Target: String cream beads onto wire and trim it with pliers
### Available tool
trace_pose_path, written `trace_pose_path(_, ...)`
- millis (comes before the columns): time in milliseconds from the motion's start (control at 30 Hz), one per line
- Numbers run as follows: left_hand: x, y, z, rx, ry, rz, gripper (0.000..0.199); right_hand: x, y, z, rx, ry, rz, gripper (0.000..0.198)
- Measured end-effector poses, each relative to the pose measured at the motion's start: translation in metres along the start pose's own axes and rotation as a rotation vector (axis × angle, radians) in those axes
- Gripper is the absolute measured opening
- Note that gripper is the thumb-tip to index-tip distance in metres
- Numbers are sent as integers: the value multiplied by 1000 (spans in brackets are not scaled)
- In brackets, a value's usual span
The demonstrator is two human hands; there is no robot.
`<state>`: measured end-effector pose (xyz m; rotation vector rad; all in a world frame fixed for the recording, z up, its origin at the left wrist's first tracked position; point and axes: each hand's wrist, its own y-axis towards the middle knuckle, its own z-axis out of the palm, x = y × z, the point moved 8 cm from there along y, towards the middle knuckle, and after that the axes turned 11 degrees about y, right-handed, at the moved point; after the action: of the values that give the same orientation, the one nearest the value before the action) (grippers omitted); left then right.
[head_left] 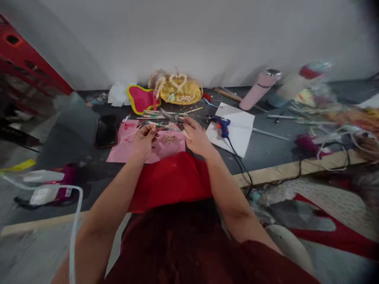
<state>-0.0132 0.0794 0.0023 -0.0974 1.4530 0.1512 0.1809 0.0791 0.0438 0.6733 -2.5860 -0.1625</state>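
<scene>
My left hand (144, 139) is over the pink sheet (127, 146), fingertips pinched around something too small and blurred to name. My right hand (195, 136) is wrapped round the handles of what look like grey scissors (169, 116), their blades pointing left and away from me. Between both hands, a small pile of short beige pieces (169, 139) lies on the pink sheet. Thin pale sticks (154, 114), some with green marks, lie just beyond my fingers. Red cloth (174, 177) covers the near table edge below my hands.
Behind lies a yellow basket (194, 94) with a beaded heart (178, 82). A phone (106, 131) is at left. To the right are a blue glue gun (222, 125) on white paper (244, 122), its cord over the edge, and a pink bottle (260, 90).
</scene>
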Motion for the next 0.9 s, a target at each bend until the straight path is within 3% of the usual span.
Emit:
trace_pose_path(267,-5,0,-2,-33,-110,15,14,15,-6,9,81,-128,-1,41)
trace_pose_path(900,-2,1,3,48,18,48,12,19,-6,10,95,-153,-17,40)
